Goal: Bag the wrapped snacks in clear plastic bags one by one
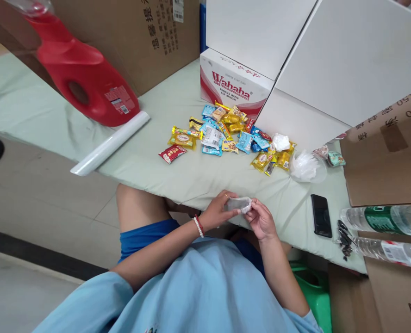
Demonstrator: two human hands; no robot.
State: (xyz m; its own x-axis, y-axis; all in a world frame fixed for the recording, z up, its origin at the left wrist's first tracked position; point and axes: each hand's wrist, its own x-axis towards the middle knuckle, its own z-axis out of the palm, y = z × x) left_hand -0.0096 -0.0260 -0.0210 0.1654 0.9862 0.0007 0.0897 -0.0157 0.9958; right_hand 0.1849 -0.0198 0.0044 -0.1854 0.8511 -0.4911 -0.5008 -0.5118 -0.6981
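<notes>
Close to my body, at the front edge of the covered table, I hold a small greyish, shiny packet (238, 203) between both hands. My left hand (220, 212) is closed around its left end, thumb below and fingers above. At its crinkled right end, the fingertips of my right hand (262, 221) pinch it. What is inside the packet I cannot make out. Beyond my hands lies a heap of small wrapped snacks (211, 137) in blue, yellow and red. One red snack packet (172, 153) lies apart at the heap's left.
A white roll (111, 143) lies left, by a large red jug (87, 78). Behind the snacks stands a Wahaha carton (235, 83) beside white boxes (323, 69). To the right are crumpled white plastic (304, 165), a black phone (321, 216), two bottles (396, 219) and small dark pieces (345, 240).
</notes>
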